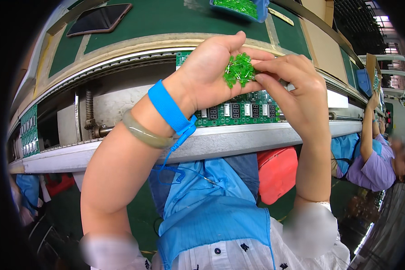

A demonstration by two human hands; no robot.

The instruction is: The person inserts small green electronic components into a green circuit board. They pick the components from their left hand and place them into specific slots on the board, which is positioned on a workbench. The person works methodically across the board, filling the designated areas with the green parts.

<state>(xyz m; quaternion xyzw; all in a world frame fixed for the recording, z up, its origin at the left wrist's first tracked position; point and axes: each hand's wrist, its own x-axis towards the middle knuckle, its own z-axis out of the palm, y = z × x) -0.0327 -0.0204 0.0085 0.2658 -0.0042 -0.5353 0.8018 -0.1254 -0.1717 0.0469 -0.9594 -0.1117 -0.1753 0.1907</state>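
My left hand (210, 67) lies palm up over the conveyor, cupping a loose heap of green LEDs (239, 68) with thin metal leads. At the right edge of this heap, my right hand (297, 83) pinches at an LED with thumb and forefinger; the fingertips partly hide it. Below both hands rests a green circuit board (220, 120) fitted with black digit displays (236, 110) and white connectors. My arms cover part of the board. A blue wrist strap (170, 108) with a coiled cord and a stone-like bangle (144, 130) are on my left wrist.
A blue bin (243, 9) of green LEDs stands at the back, beside a pale-handled tool (281, 16). A phone (99, 19) lies far left. More boards (29, 130) sit on the conveyor's left. A metal rail (220, 139) runs nearest me; a co-worker (375, 162) works at right.
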